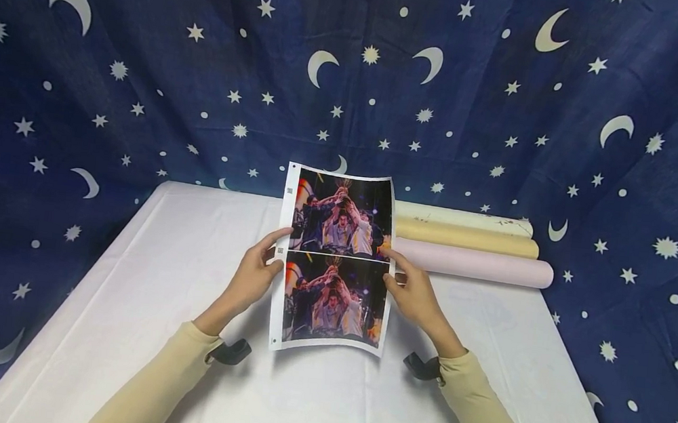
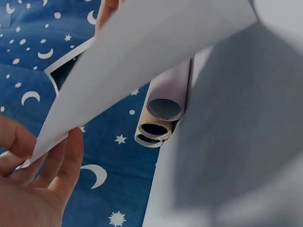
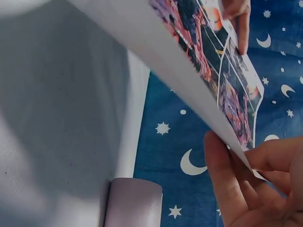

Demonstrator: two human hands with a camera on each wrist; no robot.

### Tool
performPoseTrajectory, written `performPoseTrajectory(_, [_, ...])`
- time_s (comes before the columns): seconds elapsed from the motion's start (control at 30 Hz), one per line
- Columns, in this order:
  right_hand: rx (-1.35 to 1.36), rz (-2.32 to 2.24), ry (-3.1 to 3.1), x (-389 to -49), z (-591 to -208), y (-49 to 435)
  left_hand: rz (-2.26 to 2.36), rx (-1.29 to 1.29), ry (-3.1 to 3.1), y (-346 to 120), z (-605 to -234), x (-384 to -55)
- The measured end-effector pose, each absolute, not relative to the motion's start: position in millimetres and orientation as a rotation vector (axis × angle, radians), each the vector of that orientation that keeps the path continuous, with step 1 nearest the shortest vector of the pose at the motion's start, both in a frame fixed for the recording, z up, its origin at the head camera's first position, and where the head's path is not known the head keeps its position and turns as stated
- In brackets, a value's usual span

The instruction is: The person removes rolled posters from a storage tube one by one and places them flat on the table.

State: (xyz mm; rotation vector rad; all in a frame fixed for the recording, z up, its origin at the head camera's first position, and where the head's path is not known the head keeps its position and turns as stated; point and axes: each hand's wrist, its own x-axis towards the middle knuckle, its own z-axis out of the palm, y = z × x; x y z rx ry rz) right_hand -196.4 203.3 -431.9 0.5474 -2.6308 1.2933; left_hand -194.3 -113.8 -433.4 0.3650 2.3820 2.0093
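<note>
A printed photo sheet (image 1: 335, 293) is held up over the white-covered table (image 1: 308, 406), its printed side towards the head camera. It bears the same picture twice, one above the other, inside a white border, and bows slightly. My left hand (image 1: 254, 275) pinches the left edge near mid-height. On the opposite edge, my right hand (image 1: 419, 301) pinches the sheet at about the same height. The left wrist view shows the plain white back (image 2: 142, 52) of the sheet, with the left fingers (image 2: 71, 158) behind its edge. Thumb and fingers of the right hand sandwich the edge in the right wrist view.
Behind the sheet at the table's far right lie three rolls side by side: a pink roll (image 1: 481, 265), a yellow roll (image 1: 477, 239) and a whitish roll (image 1: 467, 218). A dark blue cloth (image 1: 354, 56) with moons and stars hangs around the table.
</note>
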Motion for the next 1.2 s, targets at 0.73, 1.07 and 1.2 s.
performPoseTrajectory(0.73, [0.496, 2.031, -2.543, -200.5, -428.5, 219.3, 2.258, 0.225, 1.786, -132.8, -439.4, -202.5])
performPoseTrajectory(1.07, [0.441, 2.409, -2.375, -204.4, -426.6, 215.8, 2.299, 0.18, 1.674, -136.6, -439.7, -204.2])
performPoseTrajectory(1.2, [0.517, 2.558, -2.243, -205.5, -427.8, 216.4, 2.326, 0.19, 1.587, -138.4, -439.0, -204.6])
